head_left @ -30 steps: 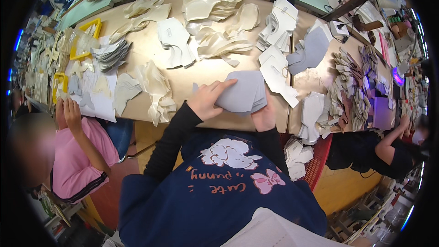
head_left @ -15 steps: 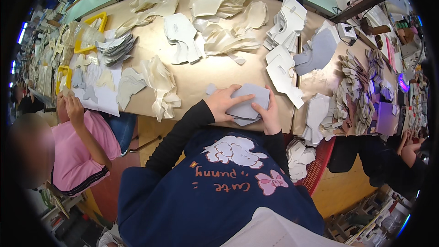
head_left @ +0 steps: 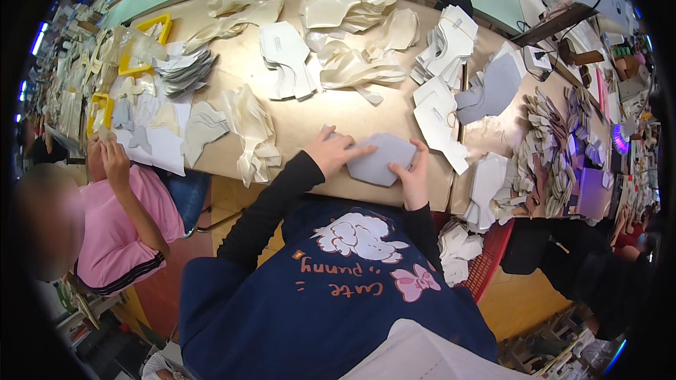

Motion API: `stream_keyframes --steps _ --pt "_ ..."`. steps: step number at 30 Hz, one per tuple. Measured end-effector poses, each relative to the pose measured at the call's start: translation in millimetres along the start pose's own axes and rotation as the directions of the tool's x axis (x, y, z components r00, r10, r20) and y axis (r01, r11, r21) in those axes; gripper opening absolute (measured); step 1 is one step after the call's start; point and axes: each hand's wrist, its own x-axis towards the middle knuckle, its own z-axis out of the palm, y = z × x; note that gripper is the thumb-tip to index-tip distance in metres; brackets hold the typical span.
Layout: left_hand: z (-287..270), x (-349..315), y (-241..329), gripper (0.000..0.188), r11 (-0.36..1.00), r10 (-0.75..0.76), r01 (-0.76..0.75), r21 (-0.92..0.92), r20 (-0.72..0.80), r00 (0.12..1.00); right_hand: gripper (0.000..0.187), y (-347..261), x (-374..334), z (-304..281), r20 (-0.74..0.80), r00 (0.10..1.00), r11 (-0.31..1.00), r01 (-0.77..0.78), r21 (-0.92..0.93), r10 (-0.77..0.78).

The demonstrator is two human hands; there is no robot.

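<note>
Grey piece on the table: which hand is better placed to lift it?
Probably the right hand: its fingers curl around the grey piece's near edge, while the left hand lies flat on top, pressing it down.

left hand (head_left: 336, 151) flat on grey piece (head_left: 384, 160) | right hand (head_left: 414, 181) gripping its edge
</note>
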Motion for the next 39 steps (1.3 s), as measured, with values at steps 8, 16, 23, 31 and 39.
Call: stream_keyframes --steps 8,16,23,31,39 --pt "15.5 15.6 -14.6 0.072 0.928 -0.002 -0.044 -0.370 -0.121 0.993 0.065 10.1 -15.5 -20.8 -0.093 0.964 0.863 0.176 -0.474 -0.248" --pt "16.2 78.2 -104.6 0.082 0.770 -0.620 0.390 -0.505 -0.452 0.641 0.032 4.2 -24.7 -13.8 0.009 0.844 0.529 0.345 -0.775 -0.536" --pt "24.5 101.3 -141.6 0.069 0.696 -0.715 0.592 -0.406 -0.317 0.623 0.023 22.6 -10.7 -14.8 0.035 0.808 0.453 0.365 -0.814 -0.588" --pt "-1.5 112.4 -161.6 0.020 0.689 -0.720 0.591 -0.420 -0.487 0.494 0.021 20.0 -8.2 -16.0 0.024 0.782 0.457 0.389 -0.800 -0.623" --pt "-22.2 118.7 -176.4 0.024 0.529 -0.849 0.574 -0.625 -0.396 0.351 0.020 18.5 -8.5 -15.5 -0.010 0.812 0.520 0.363 -0.773 -0.583"
